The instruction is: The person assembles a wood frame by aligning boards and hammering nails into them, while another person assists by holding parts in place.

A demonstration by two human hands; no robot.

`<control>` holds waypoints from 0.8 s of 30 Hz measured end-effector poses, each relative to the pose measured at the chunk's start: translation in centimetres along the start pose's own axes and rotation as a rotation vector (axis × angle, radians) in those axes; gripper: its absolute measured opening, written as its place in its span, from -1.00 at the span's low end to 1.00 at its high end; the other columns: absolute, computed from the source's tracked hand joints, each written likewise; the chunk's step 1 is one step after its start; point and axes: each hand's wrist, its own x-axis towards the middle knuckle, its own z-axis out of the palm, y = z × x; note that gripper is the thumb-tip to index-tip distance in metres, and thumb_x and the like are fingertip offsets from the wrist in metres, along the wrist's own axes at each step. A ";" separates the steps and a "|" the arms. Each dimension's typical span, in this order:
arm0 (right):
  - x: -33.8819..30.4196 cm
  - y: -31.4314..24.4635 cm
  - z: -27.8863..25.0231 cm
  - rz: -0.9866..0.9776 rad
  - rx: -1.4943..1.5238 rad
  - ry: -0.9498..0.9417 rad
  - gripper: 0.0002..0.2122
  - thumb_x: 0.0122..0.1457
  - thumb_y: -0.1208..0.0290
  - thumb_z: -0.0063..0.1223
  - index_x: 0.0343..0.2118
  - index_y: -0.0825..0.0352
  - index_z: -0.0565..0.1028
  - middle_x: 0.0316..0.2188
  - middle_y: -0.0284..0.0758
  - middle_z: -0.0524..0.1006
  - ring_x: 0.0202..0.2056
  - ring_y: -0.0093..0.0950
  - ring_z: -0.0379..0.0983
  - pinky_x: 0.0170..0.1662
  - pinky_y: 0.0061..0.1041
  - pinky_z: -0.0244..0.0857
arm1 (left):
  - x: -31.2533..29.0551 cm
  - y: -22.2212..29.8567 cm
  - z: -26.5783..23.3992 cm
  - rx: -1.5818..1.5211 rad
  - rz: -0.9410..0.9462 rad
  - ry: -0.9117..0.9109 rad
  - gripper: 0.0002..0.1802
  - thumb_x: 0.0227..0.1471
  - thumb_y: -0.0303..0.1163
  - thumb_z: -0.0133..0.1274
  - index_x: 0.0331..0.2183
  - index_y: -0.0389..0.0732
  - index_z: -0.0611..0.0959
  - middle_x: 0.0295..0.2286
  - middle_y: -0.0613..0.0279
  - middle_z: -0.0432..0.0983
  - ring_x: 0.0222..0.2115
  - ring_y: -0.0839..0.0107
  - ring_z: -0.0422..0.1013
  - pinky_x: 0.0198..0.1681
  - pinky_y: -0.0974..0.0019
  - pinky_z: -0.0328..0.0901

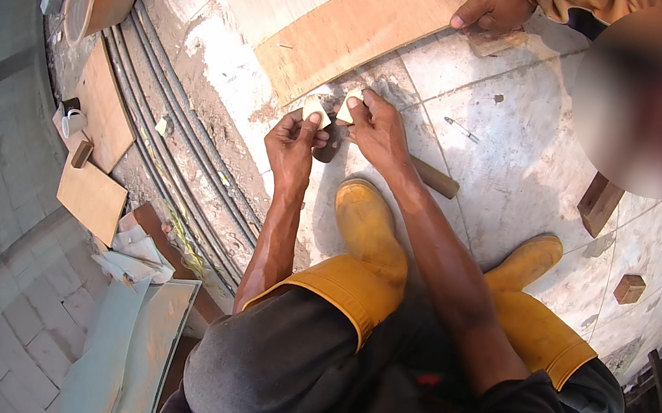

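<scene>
Above my left boot, my two hands are close together, each pinching a small flat pale yellow piece. My left hand (pixel 289 151) is closed on one pale piece (pixel 318 111), thumb on top. Between the thumb and fingers of my right hand (pixel 378 136) is the other pale piece (pixel 349 108); I cannot make out its material. Just beyond my fingers lies a plywood sheet (pixel 352 31) with a curved tone line. Another person's hand (pixel 497 7) rests at its far right edge. A dark brown object (pixel 326 150), partly hidden, is under my hands.
A wooden bar (pixel 434 177) lies behind my right wrist on the tiles. A thin pen-like item (pixel 461 129) and a wood block (pixel 630 290) are to the right. Long pipes (pixel 180 116), a bucket (pixel 111 2), plywood offcuts (pixel 92 193) and pale panels (pixel 149 351) line the left.
</scene>
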 end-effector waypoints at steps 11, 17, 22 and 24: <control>0.6 -1.6 -1.4 0.196 0.520 -0.142 -0.87 0.25 0.49 0.07 -0.19 0.38 0.46 -0.36 -0.29 0.56 -0.30 -0.56 0.55 -0.33 -0.65 0.42 | 1.7 -2.5 -1.2 -0.074 -0.002 -0.025 -0.78 0.11 -0.47 0.15 -0.20 -0.36 0.59 -0.51 0.25 0.55 -0.59 0.57 0.38 -0.49 0.50 0.28; 1.6 -2.6 0.3 0.182 0.631 -0.002 -0.86 0.23 0.47 0.11 -0.22 0.39 0.45 -0.39 -0.30 0.56 -0.36 -0.55 0.56 -0.37 -0.62 0.42 | 2.8 -2.0 -1.3 -0.296 -0.085 -0.042 -0.88 0.10 -0.56 0.11 -0.27 -0.35 0.54 -0.43 0.13 0.55 -0.54 0.39 0.51 -0.46 0.43 0.46; 0.5 -2.5 0.1 0.203 0.475 0.020 -0.88 0.18 0.48 0.17 -0.28 0.39 0.49 -0.46 -0.35 0.56 -0.48 -0.65 0.46 -0.43 -0.68 0.35 | 1.9 -1.3 0.3 -0.468 -0.177 -0.064 -0.88 0.07 -0.62 0.13 -0.34 -0.32 0.50 -0.44 0.11 0.55 -0.48 0.33 0.56 -0.40 0.45 0.52; -0.2 -2.1 0.1 0.213 0.465 0.025 -0.88 0.16 0.49 0.18 -0.29 0.38 0.50 -0.48 -0.36 0.56 -0.49 -0.66 0.45 -0.44 -0.69 0.33 | 2.0 -1.7 0.9 -0.495 -0.145 -0.042 -0.86 0.06 -0.61 0.14 -0.33 -0.32 0.50 -0.45 0.12 0.55 -0.47 0.33 0.57 -0.41 0.44 0.52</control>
